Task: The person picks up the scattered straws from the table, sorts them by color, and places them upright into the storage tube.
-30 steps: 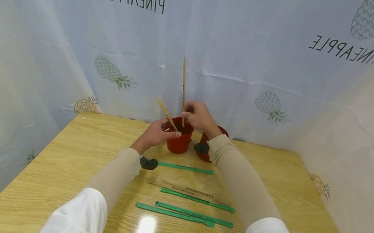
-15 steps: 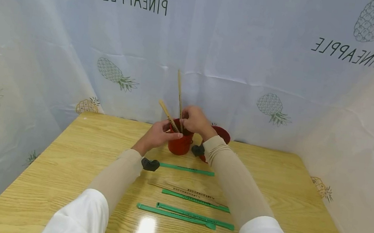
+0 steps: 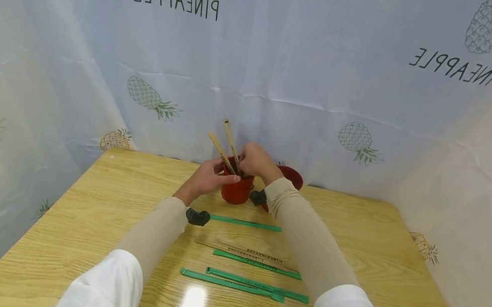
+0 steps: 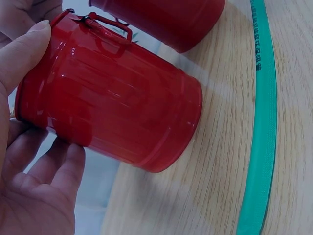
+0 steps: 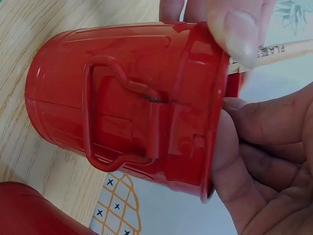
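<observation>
At the back of the table my left hand (image 3: 206, 179) grips a small red metal bucket (image 4: 117, 93), thumb and fingers spread around its rim. Two thin beige paper-wrapped straws lean up out of its mouth: a left straw (image 3: 218, 145) and a right straw (image 3: 231, 139). My right hand (image 3: 255, 160) reaches into the mouth with curled fingers, pinching the lower part of the right straw; the fingertips are partly hidden in the head view. From the right wrist, the bucket's wire handle (image 5: 90, 122) and the fingers (image 5: 271, 117) at its rim show.
A second red bucket (image 3: 291, 175) stands just right, partly behind my right wrist. Closer in lie a green wrapped straw (image 3: 244, 222), beige straws (image 3: 239, 249) and several more green straws (image 3: 236, 282). A pineapple-printed curtain (image 3: 285, 51) rises behind the table (image 3: 133, 186).
My right hand has lowered the right straw into the bucket, its top sinking and tilting left. My left hand stays on the bucket.
</observation>
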Action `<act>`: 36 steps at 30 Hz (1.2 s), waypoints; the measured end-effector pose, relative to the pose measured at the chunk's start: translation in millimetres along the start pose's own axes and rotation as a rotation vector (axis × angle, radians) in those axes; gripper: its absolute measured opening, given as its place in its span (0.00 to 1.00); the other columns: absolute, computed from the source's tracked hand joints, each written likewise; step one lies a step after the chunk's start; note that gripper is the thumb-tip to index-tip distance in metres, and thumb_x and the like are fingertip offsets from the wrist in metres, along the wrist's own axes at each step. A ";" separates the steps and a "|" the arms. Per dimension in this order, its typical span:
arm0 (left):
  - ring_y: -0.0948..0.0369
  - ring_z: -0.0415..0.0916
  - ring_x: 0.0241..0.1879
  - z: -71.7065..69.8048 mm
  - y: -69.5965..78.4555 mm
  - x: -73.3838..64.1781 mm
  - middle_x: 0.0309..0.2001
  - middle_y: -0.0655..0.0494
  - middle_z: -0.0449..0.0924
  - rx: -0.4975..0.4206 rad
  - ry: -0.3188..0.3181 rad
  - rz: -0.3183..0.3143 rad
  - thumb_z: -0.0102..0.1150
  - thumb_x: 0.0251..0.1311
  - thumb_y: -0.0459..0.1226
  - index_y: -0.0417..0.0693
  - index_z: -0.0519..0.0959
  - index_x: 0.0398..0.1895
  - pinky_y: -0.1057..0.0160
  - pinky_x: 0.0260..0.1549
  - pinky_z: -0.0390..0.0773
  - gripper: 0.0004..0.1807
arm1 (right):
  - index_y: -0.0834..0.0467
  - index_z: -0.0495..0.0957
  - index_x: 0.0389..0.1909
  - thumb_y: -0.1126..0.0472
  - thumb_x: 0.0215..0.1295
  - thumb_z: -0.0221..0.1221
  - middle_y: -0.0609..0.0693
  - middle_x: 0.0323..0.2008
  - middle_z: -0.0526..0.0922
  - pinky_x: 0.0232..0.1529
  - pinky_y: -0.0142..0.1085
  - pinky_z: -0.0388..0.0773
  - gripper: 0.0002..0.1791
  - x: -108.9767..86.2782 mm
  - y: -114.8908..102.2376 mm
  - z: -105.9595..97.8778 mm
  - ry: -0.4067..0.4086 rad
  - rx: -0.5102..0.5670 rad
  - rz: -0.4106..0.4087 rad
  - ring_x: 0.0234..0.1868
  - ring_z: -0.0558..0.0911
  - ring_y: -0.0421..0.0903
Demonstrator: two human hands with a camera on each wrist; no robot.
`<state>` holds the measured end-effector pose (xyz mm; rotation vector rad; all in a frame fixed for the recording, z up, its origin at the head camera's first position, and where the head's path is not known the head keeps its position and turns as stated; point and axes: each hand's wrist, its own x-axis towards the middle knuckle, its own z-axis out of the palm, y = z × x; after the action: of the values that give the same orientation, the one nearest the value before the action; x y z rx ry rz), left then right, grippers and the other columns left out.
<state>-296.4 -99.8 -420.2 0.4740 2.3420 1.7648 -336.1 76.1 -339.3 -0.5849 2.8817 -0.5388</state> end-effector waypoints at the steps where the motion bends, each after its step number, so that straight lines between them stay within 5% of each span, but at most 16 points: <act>1: 0.50 0.64 0.79 -0.1 0.0 0.0 0.77 0.50 0.69 0.001 -0.001 0.001 0.69 0.67 0.50 0.54 0.67 0.77 0.45 0.73 0.72 0.38 | 0.62 0.85 0.25 0.70 0.67 0.58 0.51 0.22 0.81 0.23 0.32 0.74 0.12 -0.9 0.6 0.1 0.005 0.015 0.004 0.22 0.75 0.44; 8: 0.50 0.63 0.79 -2.7 -1.1 -1.2 0.77 0.51 0.69 0.006 0.007 0.008 0.68 0.68 0.51 0.56 0.68 0.77 0.45 0.73 0.73 0.37 | 0.65 0.89 0.36 0.67 0.68 0.64 0.59 0.30 0.88 0.31 0.41 0.87 0.07 -17.5 10.0 1.0 0.052 0.244 -0.060 0.25 0.83 0.49; 19: 0.48 0.62 0.80 -4.3 -1.2 -1.4 0.76 0.50 0.69 0.015 0.016 -0.016 0.70 0.65 0.52 0.54 0.68 0.77 0.43 0.73 0.71 0.40 | 0.65 0.88 0.38 0.65 0.67 0.68 0.55 0.24 0.83 0.25 0.39 0.78 0.06 -84.1 39.8 9.1 0.060 0.632 -0.050 0.21 0.73 0.51; 27: 0.48 0.62 0.80 -3.9 -2.0 -0.8 0.77 0.49 0.69 0.003 0.019 -0.014 0.71 0.65 0.51 0.52 0.67 0.77 0.44 0.73 0.71 0.40 | 0.64 0.88 0.40 0.63 0.66 0.70 0.58 0.28 0.85 0.24 0.37 0.76 0.07 -134.3 62.5 31.0 0.044 0.769 0.005 0.22 0.74 0.47; 36: 0.48 0.61 0.80 -1.1 -1.9 0.5 0.77 0.50 0.68 0.029 0.005 -0.017 0.70 0.65 0.52 0.53 0.67 0.78 0.44 0.73 0.72 0.41 | 0.67 0.87 0.39 0.62 0.64 0.71 0.46 0.29 0.86 0.32 0.40 0.80 0.10 -173.6 91.7 63.9 0.028 0.794 0.055 0.29 0.79 0.45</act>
<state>-297.5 -101.0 -421.7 0.4528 2.3713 1.7285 -195.8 204.6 -419.6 -0.3537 2.3804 -1.5567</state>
